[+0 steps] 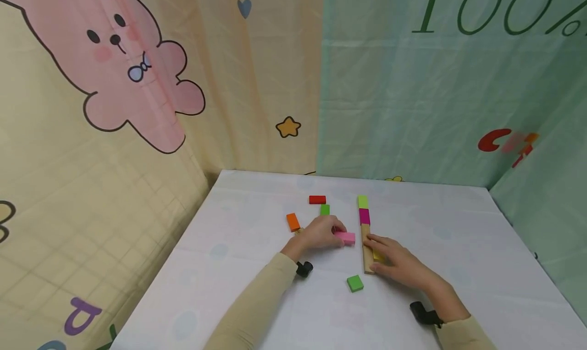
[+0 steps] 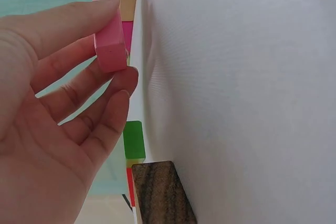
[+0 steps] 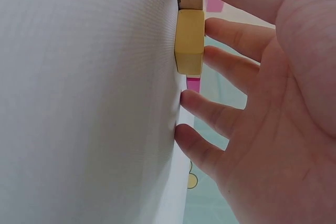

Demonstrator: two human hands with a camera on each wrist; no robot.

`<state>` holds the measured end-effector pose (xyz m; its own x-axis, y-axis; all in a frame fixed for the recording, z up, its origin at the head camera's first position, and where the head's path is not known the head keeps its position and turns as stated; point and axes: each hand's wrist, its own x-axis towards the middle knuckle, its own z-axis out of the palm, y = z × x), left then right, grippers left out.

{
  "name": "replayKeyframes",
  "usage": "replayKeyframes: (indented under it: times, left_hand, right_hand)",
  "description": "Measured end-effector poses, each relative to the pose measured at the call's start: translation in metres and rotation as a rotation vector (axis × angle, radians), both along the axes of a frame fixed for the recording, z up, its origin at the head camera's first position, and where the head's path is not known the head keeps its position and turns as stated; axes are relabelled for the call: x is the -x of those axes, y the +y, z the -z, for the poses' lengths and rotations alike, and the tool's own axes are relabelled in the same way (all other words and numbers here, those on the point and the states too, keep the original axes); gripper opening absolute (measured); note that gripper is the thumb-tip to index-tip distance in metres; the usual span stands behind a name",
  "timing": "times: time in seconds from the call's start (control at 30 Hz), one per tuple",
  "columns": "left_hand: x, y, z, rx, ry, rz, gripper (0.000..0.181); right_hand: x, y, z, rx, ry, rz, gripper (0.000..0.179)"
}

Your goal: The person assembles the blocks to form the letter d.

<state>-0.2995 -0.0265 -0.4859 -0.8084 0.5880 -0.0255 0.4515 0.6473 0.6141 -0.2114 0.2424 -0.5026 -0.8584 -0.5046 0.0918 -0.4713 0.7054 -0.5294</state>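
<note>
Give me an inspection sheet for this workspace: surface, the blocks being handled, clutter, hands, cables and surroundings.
Surface: table, white cloth, some creases.
Job's things: pink block, held; plank, lying flat, in line with magenta block and lime block; yellow block, beside the plank.
Clutter: loose red block, orange block, far green block, near green block; dark block.
Hands: left hand grips the pink block; right hand touches the yellow block, fingers spread.
Cables: nothing seen.
Surroundings: printed curtain behind, bear print at left.
</note>
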Motion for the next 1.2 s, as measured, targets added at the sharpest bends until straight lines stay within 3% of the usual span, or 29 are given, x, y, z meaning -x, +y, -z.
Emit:
replayKeyframes:
  times: [0.43, 0.7, 1.2]
  left_hand:
    - [0.009, 0.004, 0.001, -0.049, -0.014, -0.105, 0.025]
    - [0.014, 0.007, 0.002, -0.048, 0.012, -0.157, 0.026]
    - [0.012, 0.028, 0.005, 0.014, 0.091, -0.298, 0.024]
  right_hand:
    - [0.000, 0.000, 0.000, -0.008, 0.000, -0.005, 0.068]
    - [0.001, 0.001, 0.000, -0.017, -0.015, -0.002, 0.068]
    - [0.001, 0.002, 0.002, 0.002, -0.004, -0.012, 0.067]
